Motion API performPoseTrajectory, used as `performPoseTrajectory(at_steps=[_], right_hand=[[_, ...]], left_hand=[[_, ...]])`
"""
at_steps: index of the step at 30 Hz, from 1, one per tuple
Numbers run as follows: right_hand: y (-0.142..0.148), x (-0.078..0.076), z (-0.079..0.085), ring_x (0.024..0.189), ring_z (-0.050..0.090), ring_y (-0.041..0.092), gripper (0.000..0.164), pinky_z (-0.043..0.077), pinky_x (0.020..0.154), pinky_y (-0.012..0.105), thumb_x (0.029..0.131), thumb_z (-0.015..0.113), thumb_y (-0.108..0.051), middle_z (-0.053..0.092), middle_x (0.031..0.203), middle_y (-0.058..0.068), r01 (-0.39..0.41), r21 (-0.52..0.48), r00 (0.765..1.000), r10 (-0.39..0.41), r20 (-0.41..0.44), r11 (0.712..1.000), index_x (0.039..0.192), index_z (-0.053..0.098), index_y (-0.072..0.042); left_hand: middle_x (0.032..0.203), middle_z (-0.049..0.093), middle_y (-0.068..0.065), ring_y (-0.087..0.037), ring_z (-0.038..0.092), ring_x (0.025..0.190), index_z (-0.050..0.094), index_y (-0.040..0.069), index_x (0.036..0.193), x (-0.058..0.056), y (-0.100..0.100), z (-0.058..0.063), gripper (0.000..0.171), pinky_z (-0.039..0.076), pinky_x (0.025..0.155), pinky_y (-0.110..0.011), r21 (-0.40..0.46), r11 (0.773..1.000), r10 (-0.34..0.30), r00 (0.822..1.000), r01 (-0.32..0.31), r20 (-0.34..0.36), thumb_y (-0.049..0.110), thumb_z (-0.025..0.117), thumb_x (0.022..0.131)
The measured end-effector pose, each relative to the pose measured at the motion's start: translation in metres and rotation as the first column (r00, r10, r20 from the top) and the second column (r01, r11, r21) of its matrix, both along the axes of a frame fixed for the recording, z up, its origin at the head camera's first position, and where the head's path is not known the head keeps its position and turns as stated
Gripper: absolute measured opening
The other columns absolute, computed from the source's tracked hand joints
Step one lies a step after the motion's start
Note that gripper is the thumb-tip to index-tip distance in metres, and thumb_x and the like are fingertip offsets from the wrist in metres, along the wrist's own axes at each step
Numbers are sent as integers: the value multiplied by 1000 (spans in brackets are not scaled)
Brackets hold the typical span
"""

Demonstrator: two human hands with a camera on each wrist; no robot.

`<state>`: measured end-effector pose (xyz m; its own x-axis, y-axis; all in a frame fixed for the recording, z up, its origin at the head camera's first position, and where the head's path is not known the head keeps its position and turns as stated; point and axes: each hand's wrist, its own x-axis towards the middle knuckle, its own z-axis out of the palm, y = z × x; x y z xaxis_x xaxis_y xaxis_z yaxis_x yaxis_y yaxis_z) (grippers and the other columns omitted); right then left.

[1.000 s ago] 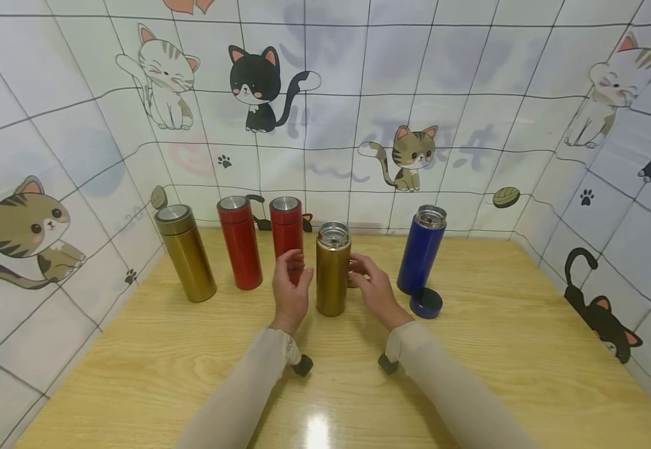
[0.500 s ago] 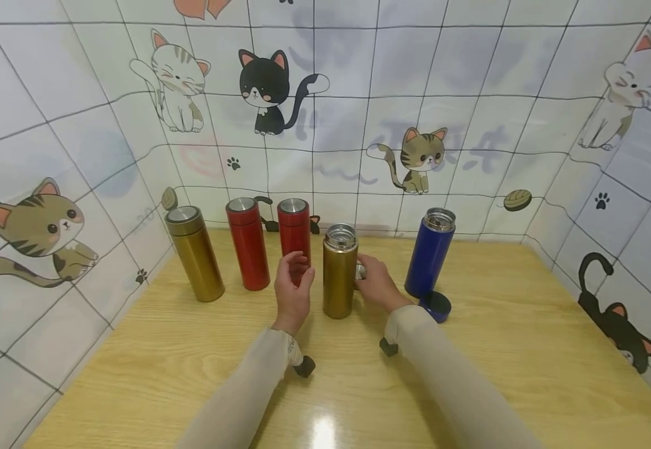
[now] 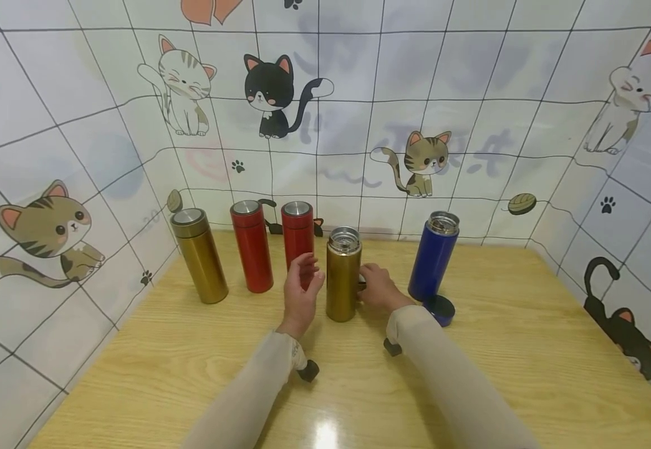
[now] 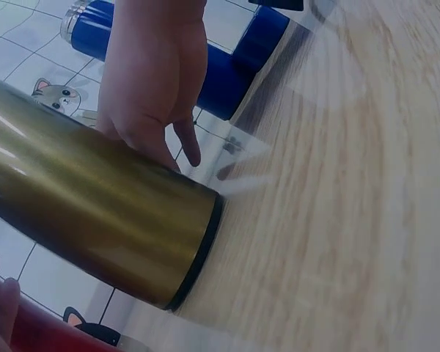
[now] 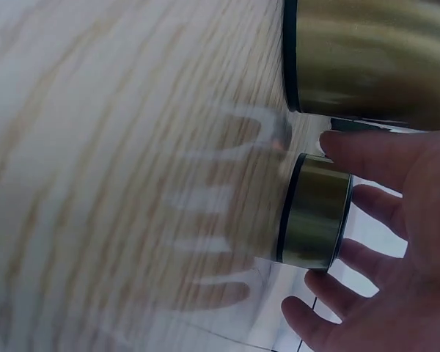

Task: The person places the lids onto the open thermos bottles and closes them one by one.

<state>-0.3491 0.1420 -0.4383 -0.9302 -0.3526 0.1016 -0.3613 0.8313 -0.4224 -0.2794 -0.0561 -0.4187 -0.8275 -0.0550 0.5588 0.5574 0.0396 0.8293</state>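
An uncapped gold thermos bottle (image 3: pixel 341 284) stands upright on the table between my two hands, its steel mouth showing. To its right, my right hand (image 3: pixel 380 288) grips a gold bottle cap (image 5: pixel 317 213) low over the wood, thumb on one side and fingers on the other. The bottle partly hides this cap in the head view. My left hand (image 3: pixel 301 299) hovers just left of the bottle, fingers loosely bent, holding nothing. Its fingertips (image 4: pixel 3 312) show at the lower left of the left wrist view.
Behind my left hand is a capped red thermos (image 3: pixel 298 240), with another red thermos (image 3: pixel 254 255) and a capped gold thermos (image 3: pixel 202 265) farther left. On the right stands an uncapped blue thermos (image 3: pixel 433 259), its blue cap (image 3: pixel 440 310) at its base. Cat-printed walls (image 3: pixel 348 125) enclose the table.
My right hand has closed around the gold cap and tipped it beside the bottle. My left hand stays beside the bottle. The head view has shifted slightly.
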Motion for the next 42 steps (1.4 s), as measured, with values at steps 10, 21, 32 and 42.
performPoseTrajectory(at_steps=[10,21,32,42], right_hand=[[-4,1,-4,123,40,52,62,37,100,61,80,76,-6,42,139,27,17,-3,1000,-17,-1,1000,136,50,0],[-4,4,-4,126,36,53,57,37,99,62,83,72,-6,38,142,28,37,-10,999,-37,26,999,136,51,-3],[-1,4,-6,113,48,39,54,44,94,52,82,75,-9,48,120,21,93,-32,996,-93,-8,995,132,54,-4],[10,3,-8,106,55,35,50,45,93,51,84,75,-17,60,115,17,37,-59,999,-37,2,998,129,57,-4]], left_hand=[[144,42,-20,-40,45,127,33,1,147,1,5,3,62,35,106,-55,-64,987,-144,987,149,72,9,63,93],[153,34,3,-24,40,135,28,31,152,-23,12,-23,87,36,107,-45,-128,980,-127,970,155,207,40,78,81],[149,41,-1,-27,44,132,31,25,151,-25,17,-22,87,40,104,-46,-160,979,-91,976,124,200,32,81,80],[149,42,2,-26,45,132,34,29,150,-26,15,-20,85,40,103,-47,-195,973,-81,973,125,216,32,81,79]])
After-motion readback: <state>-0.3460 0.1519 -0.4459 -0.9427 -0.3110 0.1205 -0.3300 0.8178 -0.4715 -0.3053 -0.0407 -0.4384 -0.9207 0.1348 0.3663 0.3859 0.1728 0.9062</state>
